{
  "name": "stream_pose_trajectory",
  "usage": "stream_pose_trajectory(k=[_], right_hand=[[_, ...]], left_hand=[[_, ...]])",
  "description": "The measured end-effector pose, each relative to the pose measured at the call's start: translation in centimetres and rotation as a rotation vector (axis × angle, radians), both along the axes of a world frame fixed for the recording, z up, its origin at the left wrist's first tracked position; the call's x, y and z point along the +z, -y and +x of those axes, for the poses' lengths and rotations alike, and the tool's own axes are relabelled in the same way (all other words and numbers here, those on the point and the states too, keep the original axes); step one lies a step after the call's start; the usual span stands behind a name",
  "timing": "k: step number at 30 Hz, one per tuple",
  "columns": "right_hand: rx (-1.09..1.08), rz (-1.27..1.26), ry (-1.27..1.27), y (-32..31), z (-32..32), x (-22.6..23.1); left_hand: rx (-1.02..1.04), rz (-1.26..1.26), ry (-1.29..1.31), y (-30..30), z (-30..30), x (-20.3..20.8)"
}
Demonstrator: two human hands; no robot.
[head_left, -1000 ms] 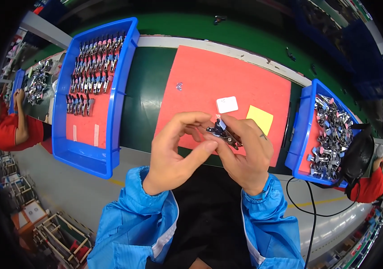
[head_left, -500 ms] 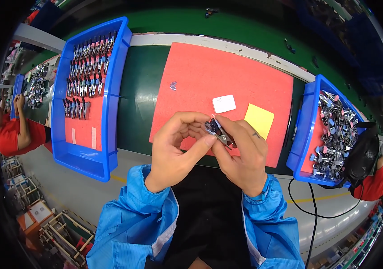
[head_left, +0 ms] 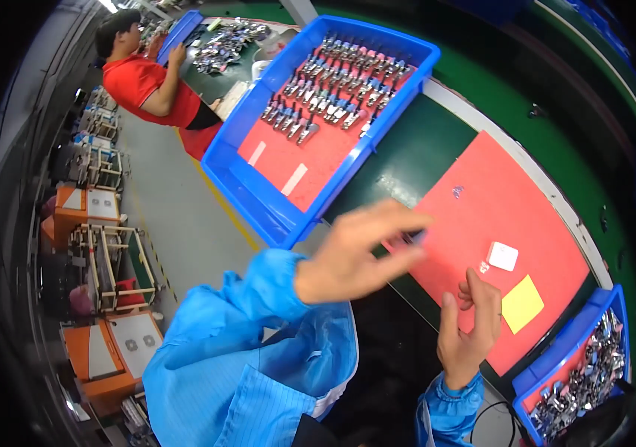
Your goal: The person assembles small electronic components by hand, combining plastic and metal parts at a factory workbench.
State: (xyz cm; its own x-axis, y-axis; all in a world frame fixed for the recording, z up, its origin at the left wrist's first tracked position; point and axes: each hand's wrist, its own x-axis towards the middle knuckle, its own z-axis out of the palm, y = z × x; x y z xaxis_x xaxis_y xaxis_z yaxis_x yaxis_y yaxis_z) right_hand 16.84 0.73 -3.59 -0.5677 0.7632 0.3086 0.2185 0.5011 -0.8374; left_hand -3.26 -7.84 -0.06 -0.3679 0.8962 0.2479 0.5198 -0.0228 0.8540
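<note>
My left hand (head_left: 366, 249) is blurred by motion over the near left edge of the pink foam sheet (head_left: 519, 197). Its thumb and fingers pinch a small spring clip (head_left: 413, 237), of which only a dark, smeared part shows. Lower right of it, my right hand (head_left: 473, 324) hovers over the sheet's near edge, thumb and curled fingers apart, holding nothing. A white rounded card-like piece (head_left: 503, 256) lies just beyond it, with a tiny clear piece with reddish marks (head_left: 484, 267) beside it. A yellow paper square (head_left: 523, 304) is to its right.
A blue tray (head_left: 258, 208) at left holds rows of metal spring clips (head_left: 333, 86) on a pink liner with two pale strips. Another blue tray (head_left: 556, 365) at lower right holds heaped clips (head_left: 586, 380). A person in red (head_left: 143, 82) works at far left.
My hands have parted: the left has swung left with the clip, the right has let go of it. The view has turned left, bringing the tray with rows nearer the middle.
</note>
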Motion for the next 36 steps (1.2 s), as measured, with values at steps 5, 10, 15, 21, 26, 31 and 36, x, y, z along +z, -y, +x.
stream_pose_trajectory(k=[5, 10, 15, 21, 26, 31, 36], right_hand=[[0.009, -0.12, 0.04, -1.0, 1.2, -3.3], [-0.043, -0.17, 0.119, -1.0, 1.2, -4.4], [-0.071, -0.161, 0.145, -1.1, 0.9, -5.2], [-0.081, -0.097, 0.175, -1.3, 1.3, -5.2], [-0.093, -0.068, 0.113, -1.6, 2.1, -5.9], [-0.09, 0.023, 0.036, -1.6, 1.4, -6.5], [-0.094, 0.053, -0.02, -1.8, 1.4, -6.0]], left_hand=[[0.472, -0.191, -0.414, 3.7, -10.5, 0.4], [0.419, -0.385, -0.587, 5.0, -15.6, -2.7], [0.403, -0.465, -0.536, 3.2, -16.7, -4.0], [0.456, -0.458, -0.535, 1.6, -17.7, -5.6], [0.41, -0.378, -0.746, 0.5, -16.6, -4.1], [0.176, -0.289, -0.54, -4.6, -10.8, 3.1], [-0.237, -0.06, -0.806, -18.1, -6.4, 1.0]])
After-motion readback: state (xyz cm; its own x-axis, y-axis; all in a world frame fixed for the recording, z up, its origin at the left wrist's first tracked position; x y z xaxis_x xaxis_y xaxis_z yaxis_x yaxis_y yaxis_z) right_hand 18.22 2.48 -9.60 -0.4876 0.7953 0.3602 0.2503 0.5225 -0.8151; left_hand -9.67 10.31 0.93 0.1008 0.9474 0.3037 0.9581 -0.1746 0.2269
